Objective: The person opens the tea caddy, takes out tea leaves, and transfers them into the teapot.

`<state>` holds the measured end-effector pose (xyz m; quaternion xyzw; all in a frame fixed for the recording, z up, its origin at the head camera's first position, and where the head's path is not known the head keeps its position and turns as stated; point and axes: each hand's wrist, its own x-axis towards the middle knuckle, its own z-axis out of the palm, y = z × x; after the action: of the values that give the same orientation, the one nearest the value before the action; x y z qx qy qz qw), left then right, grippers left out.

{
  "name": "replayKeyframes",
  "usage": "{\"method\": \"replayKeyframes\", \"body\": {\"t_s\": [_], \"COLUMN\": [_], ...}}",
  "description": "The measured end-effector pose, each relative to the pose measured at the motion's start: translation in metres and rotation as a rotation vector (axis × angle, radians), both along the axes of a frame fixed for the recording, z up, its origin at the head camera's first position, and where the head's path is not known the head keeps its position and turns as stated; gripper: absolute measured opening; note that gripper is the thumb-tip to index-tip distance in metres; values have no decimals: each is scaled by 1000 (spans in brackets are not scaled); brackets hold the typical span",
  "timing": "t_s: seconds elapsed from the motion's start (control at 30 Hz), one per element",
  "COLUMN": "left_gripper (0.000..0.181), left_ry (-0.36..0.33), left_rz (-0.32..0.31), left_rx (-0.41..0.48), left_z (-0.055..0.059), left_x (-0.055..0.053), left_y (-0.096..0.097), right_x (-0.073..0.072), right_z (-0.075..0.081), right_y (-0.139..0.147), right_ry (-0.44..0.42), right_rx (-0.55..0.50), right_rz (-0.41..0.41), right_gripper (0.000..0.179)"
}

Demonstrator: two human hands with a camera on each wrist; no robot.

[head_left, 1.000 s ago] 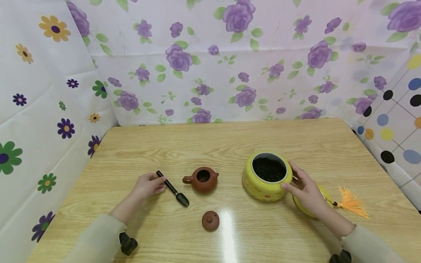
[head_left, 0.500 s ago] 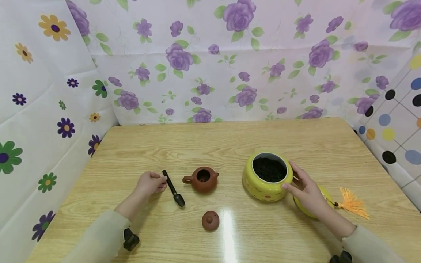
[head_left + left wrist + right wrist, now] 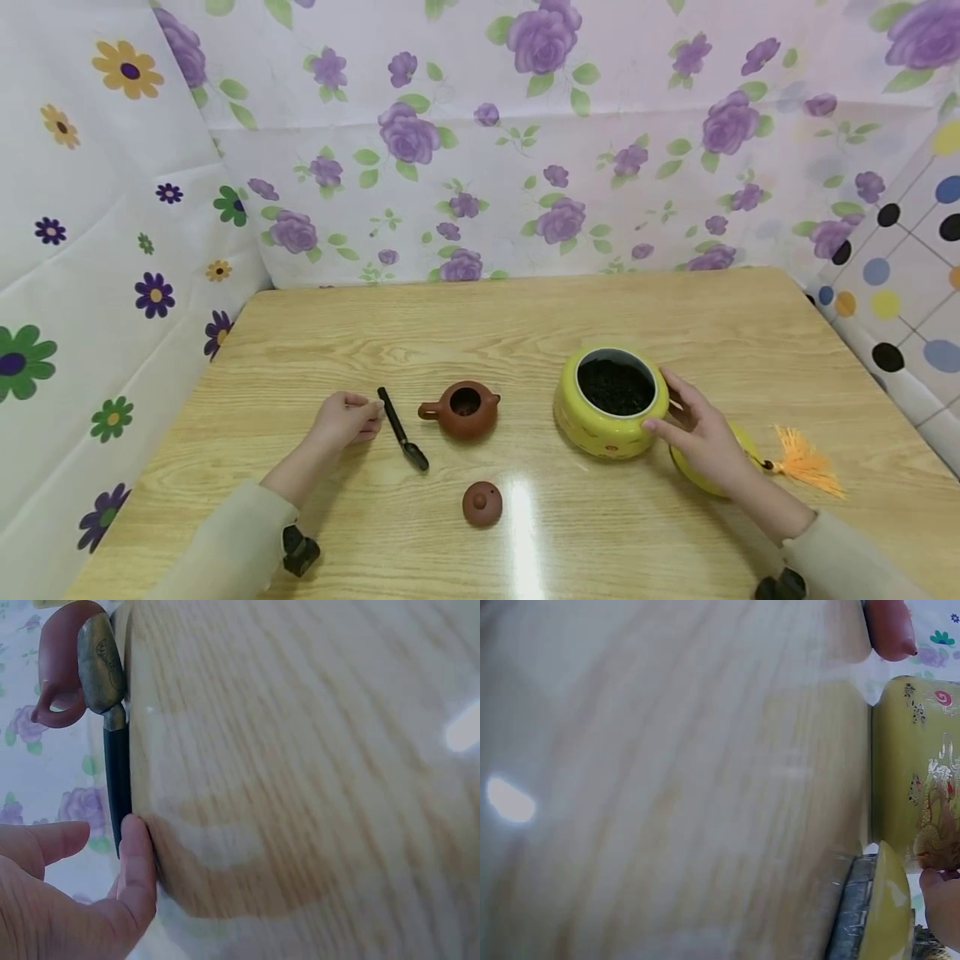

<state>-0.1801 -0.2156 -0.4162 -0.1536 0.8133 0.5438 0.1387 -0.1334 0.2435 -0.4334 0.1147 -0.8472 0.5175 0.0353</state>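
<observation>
A black scoop [image 3: 402, 429] lies on the table, its bowl end toward me. My left hand [image 3: 347, 421] rests beside its handle. In the left wrist view, the thumb [image 3: 64, 840] stands apart from the fingertips, which touch or nearly touch the handle [image 3: 118, 776]. To the right, my right hand [image 3: 701, 433] holds the side of a yellow jar [image 3: 603, 437], thumb at the front and fingers behind. Dark loose tea leaves [image 3: 615, 388] show inside it. Between the hands sits a small brown clay teapot [image 3: 468, 422] without its lid, handle pointing left.
The teapot's round lid [image 3: 482, 504] lies in front of the teapot. Partly under my right forearm lies the yellow jar lid [image 3: 705, 475] with an orange tassel [image 3: 806, 464]. A floral cloth [image 3: 480, 167] hangs behind the wooden table [image 3: 510, 325].
The scoop has shifted right and turned to lie more steeply toward me. My left hand has moved slightly right and its hold has loosened. The right hand and jar stay put.
</observation>
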Motion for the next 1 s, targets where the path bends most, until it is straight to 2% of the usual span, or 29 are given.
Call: {"method": "replayKeyframes", "body": {"t_s": [0.13,0.33,0.43,0.7,0.9,1.0], "left_gripper": [42,35,39,50,50,50], "left_ry": [11,51,74,178,240,278], "left_rz": [-14,-18,-21,-58,-73,-96], "left_rx": [-11,-18,-10,43,32,15], "left_z": [6,14,18,27,29,30], "left_x": [2,1,0,0,-3,-5], "left_y": [-2,-7,-8,-5,0,3], "right_x": [2,8,10,16,21,24], "right_z": [2,14,21,31,36,39], "right_y": [2,-5,-12,-30,-47,-57], "right_ry": [28,173,250,443,583,606], "right_rx": [55,232,273,283,249,223], "right_rz": [-18,-92,-111,-102,-77,-44], "right_gripper": [79,79,77,70,58,59]}}
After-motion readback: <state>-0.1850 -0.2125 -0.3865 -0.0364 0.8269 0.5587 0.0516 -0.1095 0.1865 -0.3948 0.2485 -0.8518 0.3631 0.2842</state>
